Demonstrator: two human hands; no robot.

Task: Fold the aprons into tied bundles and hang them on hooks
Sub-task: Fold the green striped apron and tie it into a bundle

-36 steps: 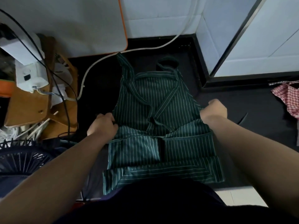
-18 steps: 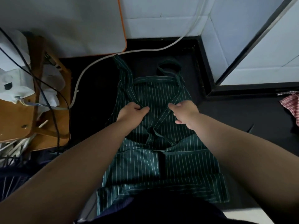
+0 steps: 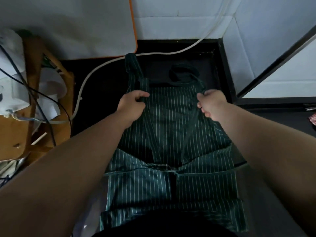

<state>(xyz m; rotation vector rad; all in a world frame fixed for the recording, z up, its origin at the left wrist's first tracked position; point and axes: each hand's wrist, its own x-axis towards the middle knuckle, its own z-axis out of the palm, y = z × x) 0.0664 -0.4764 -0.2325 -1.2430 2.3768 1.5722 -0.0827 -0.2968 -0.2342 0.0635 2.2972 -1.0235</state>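
Observation:
A dark green apron (image 3: 171,127) with thin white stripes lies flat on the black counter (image 3: 106,89), its sides folded in toward the middle and its neck loop (image 3: 183,72) at the far end. My left hand (image 3: 132,103) grips a green strap at the bib's upper left corner. At the upper right corner my right hand (image 3: 211,103) pinches the other strap. Both straps run back from my hands toward the apron's waist. The near hem is hidden under my dark shirt.
A white cable (image 3: 106,65) curves across the counter left of the apron. A white board with an orange edge (image 3: 85,28) leans at the back. Left stands a wooden stand (image 3: 20,127) with white items and black wires. Red checked cloth (image 3: 312,120) peeks in at right.
From the apron's side edges my hands came to the middle, then moved farther away and apart to the bib's top corners, each taking hold of a strap.

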